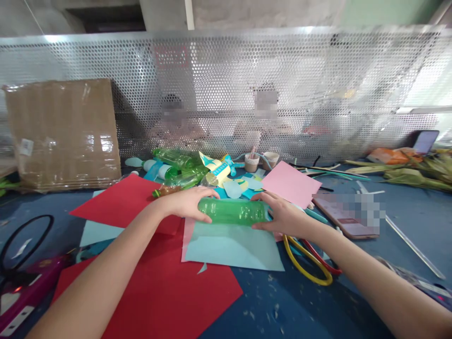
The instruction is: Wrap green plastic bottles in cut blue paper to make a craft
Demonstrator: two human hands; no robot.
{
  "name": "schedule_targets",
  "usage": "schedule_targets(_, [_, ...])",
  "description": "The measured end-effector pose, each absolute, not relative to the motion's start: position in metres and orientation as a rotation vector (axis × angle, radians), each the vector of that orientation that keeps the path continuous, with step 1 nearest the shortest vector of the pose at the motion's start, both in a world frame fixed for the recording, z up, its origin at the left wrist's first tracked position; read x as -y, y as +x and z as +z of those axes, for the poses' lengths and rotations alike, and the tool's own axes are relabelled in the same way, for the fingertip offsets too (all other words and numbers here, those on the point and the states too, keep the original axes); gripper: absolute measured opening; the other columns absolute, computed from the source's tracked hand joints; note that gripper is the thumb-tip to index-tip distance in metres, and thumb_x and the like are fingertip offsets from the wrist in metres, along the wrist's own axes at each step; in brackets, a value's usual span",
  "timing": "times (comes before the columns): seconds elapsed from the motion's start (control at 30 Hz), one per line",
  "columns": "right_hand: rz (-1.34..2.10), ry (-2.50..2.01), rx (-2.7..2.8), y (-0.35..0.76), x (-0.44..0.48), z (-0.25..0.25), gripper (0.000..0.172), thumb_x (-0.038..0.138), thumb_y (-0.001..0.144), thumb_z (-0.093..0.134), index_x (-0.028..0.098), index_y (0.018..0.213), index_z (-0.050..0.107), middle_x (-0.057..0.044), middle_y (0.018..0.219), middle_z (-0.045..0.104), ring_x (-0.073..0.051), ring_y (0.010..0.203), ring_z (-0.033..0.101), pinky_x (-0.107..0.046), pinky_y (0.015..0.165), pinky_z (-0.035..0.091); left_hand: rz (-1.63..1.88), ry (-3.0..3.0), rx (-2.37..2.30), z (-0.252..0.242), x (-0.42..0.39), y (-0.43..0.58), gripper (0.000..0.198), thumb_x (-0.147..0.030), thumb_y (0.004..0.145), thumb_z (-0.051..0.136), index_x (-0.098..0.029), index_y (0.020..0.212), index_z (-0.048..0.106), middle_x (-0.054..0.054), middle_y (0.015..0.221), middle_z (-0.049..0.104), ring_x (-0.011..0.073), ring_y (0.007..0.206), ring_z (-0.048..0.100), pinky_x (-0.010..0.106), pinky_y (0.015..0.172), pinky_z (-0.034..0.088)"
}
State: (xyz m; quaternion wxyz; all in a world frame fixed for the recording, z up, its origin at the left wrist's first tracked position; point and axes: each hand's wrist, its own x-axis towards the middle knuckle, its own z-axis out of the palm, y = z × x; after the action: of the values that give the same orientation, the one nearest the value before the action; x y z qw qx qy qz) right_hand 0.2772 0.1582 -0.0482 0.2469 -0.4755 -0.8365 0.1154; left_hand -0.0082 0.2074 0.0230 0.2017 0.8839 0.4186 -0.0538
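Fingers of the left hand (187,202) and right hand (284,213) curl round the two ends of a green plastic cylinder (233,212), gripping it lengthwise between them, thumbs on the near side. Just below the fingertips, a light blue sheet (235,247) reaches toward the wearer; whether the cylinder rests on it or is held just above, I cannot tell. Beneath that sheet, a pink edge shows near the left thumb. Red paper (169,292) spreads nearer the wearer and to the left of the grip. Beyond the left fingers lie green bottles (176,159); beyond the right ones, a pink sheet (291,182). Yellow tubing (318,278) loops beside the right wrist, with a phone (344,216) farther right. Well past both hands stands a perforated metal panel (219,80), with a cardboard piece (63,134) far left.
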Motion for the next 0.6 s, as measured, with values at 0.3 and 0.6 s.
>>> schedule_targets(0.3, [0.448, -1.277, 2.178, 0.272, -0.154, -0.047, 0.046, 0.038, 0.071, 0.075, 0.024, 0.109, 0.055, -0.008, 0.114, 0.062, -0.029, 0.103, 0.062, -0.041, 0.083, 0.051, -0.172, 2.808, -1.207, 0.005, -0.189, 0.019, 0.097, -0.052, 0.060, 0.080, -0.029, 0.144, 0.037, 0.013, 0.134, 0.052, 0.0377, 0.126, 0.043, 0.049, 0.105, 0.031])
schedule_targets(0.6, [0.711, -1.286, 1.855, 0.275, -0.169, -0.057, 0.043, 0.052, 0.095, 0.034, 0.021, 0.121, 0.045, -0.001, 0.077, 0.062, -0.019, 0.068, 0.061, -0.033, 0.062, 0.050, -0.188, 2.455, -1.211, 0.024, -0.193, 0.008, 0.089, -0.050, 0.071, 0.068, -0.030, 0.148, 0.028, 0.010, 0.142, 0.051, 0.0346, 0.118, 0.053, 0.041, 0.093, 0.043])
